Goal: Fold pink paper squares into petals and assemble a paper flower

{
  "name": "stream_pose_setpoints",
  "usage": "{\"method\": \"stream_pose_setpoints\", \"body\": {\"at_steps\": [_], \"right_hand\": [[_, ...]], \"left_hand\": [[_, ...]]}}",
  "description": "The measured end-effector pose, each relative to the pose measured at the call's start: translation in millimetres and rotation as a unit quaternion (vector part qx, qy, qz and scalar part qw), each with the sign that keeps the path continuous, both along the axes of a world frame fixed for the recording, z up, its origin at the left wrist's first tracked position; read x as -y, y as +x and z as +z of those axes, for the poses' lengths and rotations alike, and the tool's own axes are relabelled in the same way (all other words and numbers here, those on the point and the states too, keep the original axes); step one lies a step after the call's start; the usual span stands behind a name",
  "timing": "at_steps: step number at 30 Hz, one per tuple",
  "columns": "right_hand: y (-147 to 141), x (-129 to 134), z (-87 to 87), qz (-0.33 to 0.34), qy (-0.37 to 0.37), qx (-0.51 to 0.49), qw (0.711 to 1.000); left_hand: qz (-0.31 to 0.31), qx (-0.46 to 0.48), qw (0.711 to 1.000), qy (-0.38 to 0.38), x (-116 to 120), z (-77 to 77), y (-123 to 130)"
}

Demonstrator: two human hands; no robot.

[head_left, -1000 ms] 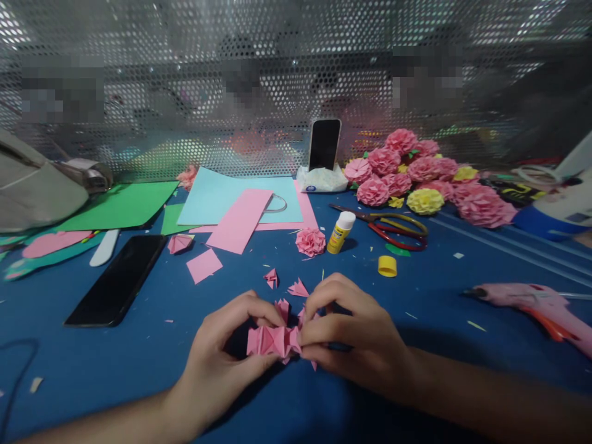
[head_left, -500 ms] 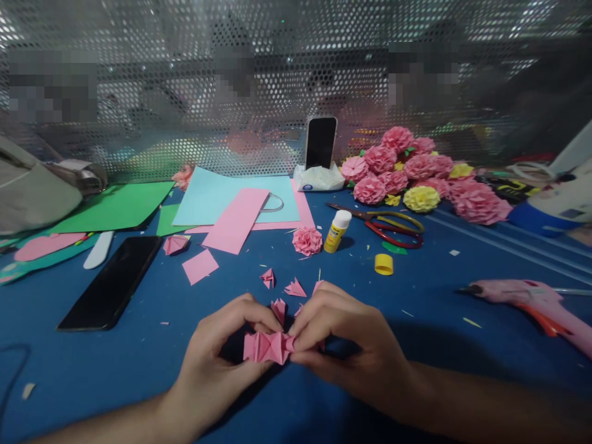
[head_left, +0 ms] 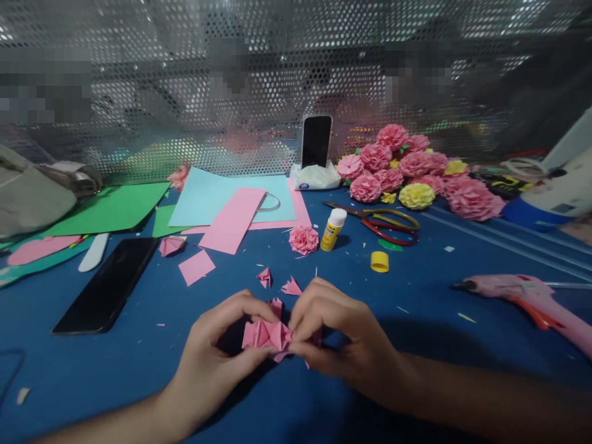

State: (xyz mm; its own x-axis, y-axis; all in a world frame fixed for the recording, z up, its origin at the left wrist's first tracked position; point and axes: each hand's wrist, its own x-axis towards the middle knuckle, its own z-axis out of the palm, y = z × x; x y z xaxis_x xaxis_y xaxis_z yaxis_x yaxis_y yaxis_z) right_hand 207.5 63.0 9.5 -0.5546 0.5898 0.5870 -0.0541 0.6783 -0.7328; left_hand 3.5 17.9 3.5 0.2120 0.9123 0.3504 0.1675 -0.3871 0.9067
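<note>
A folded pink paper piece (head_left: 264,336) with sharp creases is held just above the blue table between both hands. My left hand (head_left: 222,345) is closed on its left part, thumb below and fingers above. At its right end, my right hand (head_left: 337,330) pinches the paper between thumb and fingertips, partly hiding it. Behind the hands lie small folded pink pieces, among them one pointed piece (head_left: 264,277) and another (head_left: 291,287). A round pink paper flower (head_left: 304,240) sits farther back, beside an uncapped glue stick (head_left: 333,229).
Scissors (head_left: 379,221), a yellow cap (head_left: 380,262) and a pink glue gun (head_left: 509,287) lie to the right. Paper flowers (head_left: 388,160) are heaped behind them. At left are a black phone (head_left: 108,283) and coloured paper sheets (head_left: 111,206). Another phone (head_left: 317,142) leans upright on a tissue pack.
The pink paper has tilted slightly between my hands, and more of its lower edge shows beneath the fingers. Both hands keep their hold. The whole view has shifted a little.
</note>
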Motion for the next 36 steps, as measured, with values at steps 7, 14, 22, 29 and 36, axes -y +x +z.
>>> {"method": "stream_pose_setpoints", "body": {"at_steps": [7,14,22,29,36], "right_hand": [[7,-8,11.3,0.005,0.070,0.036,0.997],[8,-9,12.0,-0.016,0.112,0.076,0.991],[9,-9,11.1,-0.002,0.121,0.092,0.988],[10,-9,10.6,-0.005,0.152,0.098,0.984],[10,-10,16.0,-0.034,0.238,0.108,0.965]], "left_hand": [[-0.024,0.001,1.000,-0.011,1,1.5,1],[-0.040,0.000,0.999,-0.014,-1,4.3,3],[-0.050,0.000,0.998,-0.022,0,4.0,3],[-0.056,0.000,0.998,-0.027,0,4.4,3],[-0.057,0.003,0.998,-0.026,1,6.0,3]]}}
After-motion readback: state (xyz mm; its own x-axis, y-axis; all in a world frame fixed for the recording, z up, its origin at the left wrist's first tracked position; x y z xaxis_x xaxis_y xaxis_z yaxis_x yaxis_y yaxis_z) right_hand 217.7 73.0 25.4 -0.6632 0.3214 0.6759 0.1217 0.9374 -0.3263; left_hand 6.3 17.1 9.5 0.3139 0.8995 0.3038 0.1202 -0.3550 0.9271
